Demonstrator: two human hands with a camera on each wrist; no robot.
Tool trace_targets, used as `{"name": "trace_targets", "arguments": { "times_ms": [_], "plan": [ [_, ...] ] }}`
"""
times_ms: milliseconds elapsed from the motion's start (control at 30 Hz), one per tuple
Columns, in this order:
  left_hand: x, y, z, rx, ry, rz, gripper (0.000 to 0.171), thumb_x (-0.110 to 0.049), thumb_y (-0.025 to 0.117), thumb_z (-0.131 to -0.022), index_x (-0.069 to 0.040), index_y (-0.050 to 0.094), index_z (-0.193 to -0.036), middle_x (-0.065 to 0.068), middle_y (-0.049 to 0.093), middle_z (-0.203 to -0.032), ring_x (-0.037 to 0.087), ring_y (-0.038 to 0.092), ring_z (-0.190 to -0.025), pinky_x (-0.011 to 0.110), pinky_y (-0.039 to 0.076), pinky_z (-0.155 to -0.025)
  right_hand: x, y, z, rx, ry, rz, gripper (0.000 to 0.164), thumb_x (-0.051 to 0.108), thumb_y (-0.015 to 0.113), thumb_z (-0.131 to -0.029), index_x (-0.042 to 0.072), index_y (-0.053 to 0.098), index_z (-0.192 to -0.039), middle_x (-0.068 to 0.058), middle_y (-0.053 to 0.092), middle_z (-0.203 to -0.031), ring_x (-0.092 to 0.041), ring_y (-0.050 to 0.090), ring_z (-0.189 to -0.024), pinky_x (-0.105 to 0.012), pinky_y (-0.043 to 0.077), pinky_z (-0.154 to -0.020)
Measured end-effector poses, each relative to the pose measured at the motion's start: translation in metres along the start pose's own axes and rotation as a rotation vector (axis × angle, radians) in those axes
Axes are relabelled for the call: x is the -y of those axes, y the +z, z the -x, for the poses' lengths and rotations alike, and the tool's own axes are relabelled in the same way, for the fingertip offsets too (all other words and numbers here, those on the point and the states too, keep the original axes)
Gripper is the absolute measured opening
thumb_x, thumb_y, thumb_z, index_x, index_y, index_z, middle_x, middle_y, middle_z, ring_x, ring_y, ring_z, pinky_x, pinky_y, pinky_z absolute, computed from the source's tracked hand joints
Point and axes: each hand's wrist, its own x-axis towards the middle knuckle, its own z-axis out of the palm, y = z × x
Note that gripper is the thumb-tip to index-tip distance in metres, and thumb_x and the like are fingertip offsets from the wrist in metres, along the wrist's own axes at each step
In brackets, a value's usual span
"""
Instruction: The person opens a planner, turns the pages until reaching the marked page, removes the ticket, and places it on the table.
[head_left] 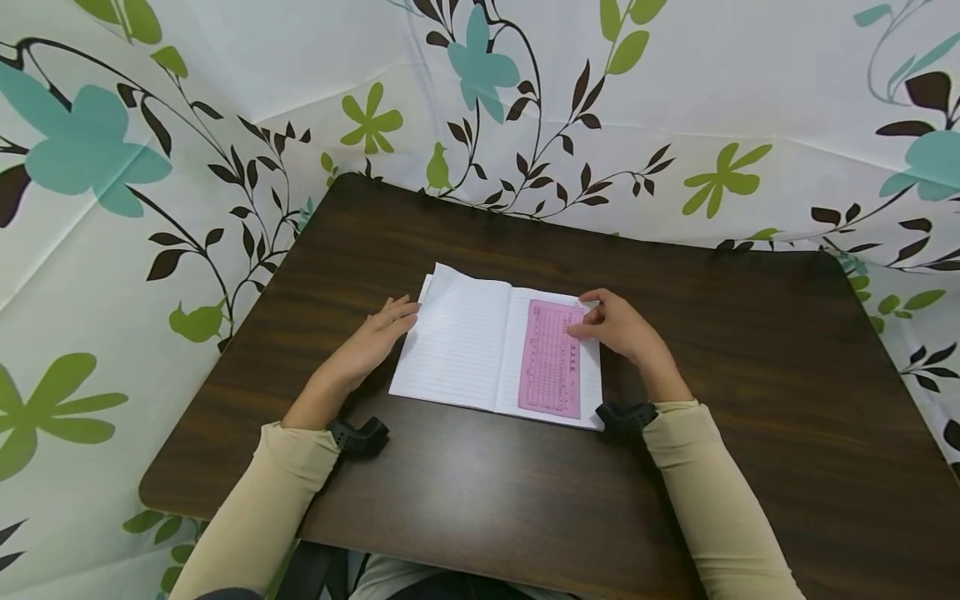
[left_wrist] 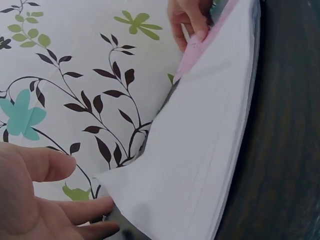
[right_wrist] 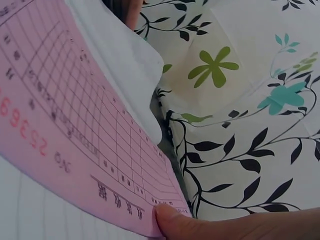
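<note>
An open lined notebook (head_left: 457, 350) lies on the table, its left pages lifted a little at the upper corner. On its right page is a pink printed form (head_left: 550, 358) with a grid and a red number (right_wrist: 25, 125). My right hand (head_left: 618, 327) pinches the form near its upper right corner, the thumb on the printed face in the right wrist view. My left hand (head_left: 375, 337) is beside the notebook's left edge, fingers extended. In the left wrist view, a fingertip is at the page corner (left_wrist: 107, 182); whether it presses there I cannot tell.
The dark wood-grain table (head_left: 750, 417) extends around the notebook, more widely to the right. A white cloth (head_left: 285, 50) with leaves and flowers hangs along the back and left edges. Black wrist cameras (head_left: 360, 437) sit on both wrists.
</note>
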Motion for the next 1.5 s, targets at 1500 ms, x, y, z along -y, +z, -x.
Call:
{"name": "trace_targets", "arguments": {
  "times_ms": [1500],
  "plan": [
    [-0.008,0.002,0.01,-0.074,-0.135,-0.102,0.057,-0.038,0.031,-0.113,-0.007,0.043,-0.159,0.022,0.037,-0.161,0.045,0.023,-0.154,0.07,0.016,-0.123,-0.086,-0.103,0.041,0.055,0.077,0.105,0.047,0.038,0.067,-0.103,-0.003,0.062,-0.126,-0.021,0.065,-0.117,-0.039,0.053,-0.112,-0.065,0.043,-0.101]
  ]
}}
